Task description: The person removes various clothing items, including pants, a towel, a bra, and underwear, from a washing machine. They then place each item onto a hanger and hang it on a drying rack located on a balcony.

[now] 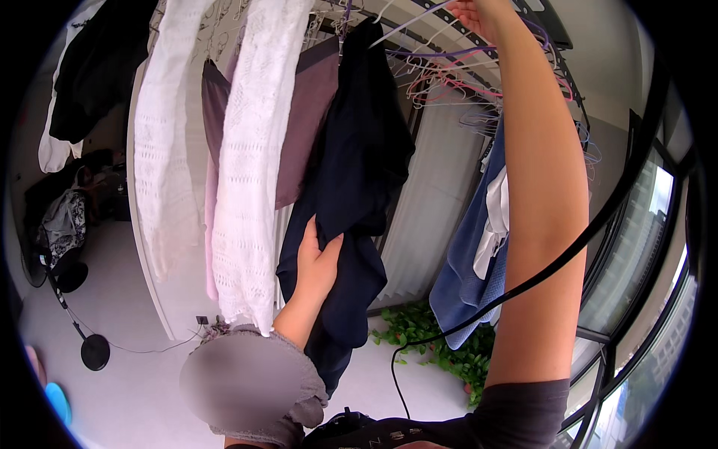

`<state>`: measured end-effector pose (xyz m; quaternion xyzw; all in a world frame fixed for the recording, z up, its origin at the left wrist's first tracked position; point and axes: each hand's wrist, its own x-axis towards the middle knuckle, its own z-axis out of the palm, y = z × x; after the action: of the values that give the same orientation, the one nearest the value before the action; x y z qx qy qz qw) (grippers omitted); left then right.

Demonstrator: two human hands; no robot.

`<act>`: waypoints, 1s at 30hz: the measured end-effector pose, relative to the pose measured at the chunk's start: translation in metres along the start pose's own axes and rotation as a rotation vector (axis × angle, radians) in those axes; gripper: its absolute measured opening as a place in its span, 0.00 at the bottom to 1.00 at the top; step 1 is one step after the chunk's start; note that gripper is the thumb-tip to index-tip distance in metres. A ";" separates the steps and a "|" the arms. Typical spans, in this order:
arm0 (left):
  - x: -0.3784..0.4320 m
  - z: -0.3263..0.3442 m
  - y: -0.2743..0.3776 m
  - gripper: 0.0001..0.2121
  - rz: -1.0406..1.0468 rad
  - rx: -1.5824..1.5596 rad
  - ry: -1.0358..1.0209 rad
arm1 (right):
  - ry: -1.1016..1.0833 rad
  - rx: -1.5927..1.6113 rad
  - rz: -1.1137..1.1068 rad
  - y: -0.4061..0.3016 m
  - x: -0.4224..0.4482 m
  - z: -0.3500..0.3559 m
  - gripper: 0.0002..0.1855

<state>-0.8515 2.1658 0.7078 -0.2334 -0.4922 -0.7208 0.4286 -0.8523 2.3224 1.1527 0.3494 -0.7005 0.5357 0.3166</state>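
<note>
My left hand [321,255] grips the front of a dark navy garment [359,168] that hangs from a white hanger [406,27] on the ceiling drying rack [482,42]. Raised to the top edge of the picture, my right hand [474,17] has its fingers curled by the end of a white hanger; whether it grips it cannot be told. A grey towel-like cloth [311,387] lies about my left forearm, partly under a blurred patch. White knitted pieces [252,168] and a mauve garment [305,123] hang left of the navy one.
Pink, white and blue hangers [449,81] crowd the rack at the right, near a blue towel [465,269]. A black cable [561,261] crosses before my right arm. Green leafy plants [449,348] stand below, windows [634,207] at the right, and a round black stand base [95,352] on the floor.
</note>
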 end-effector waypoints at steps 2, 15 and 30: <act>0.001 -0.005 0.005 0.19 -0.008 0.006 0.025 | -0.055 0.207 -0.034 0.006 -0.003 0.013 0.14; 0.037 0.020 0.026 0.20 -0.010 0.014 -0.072 | 0.046 0.344 -0.189 0.036 0.049 0.026 0.17; 0.053 0.075 0.020 0.21 0.040 -0.030 -0.170 | 0.000 -0.015 -0.350 0.004 0.005 0.008 0.22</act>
<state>-0.8689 2.2101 0.7889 -0.3101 -0.5111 -0.6971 0.3959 -0.8593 2.3147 1.1527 0.4635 -0.6330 0.4672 0.4077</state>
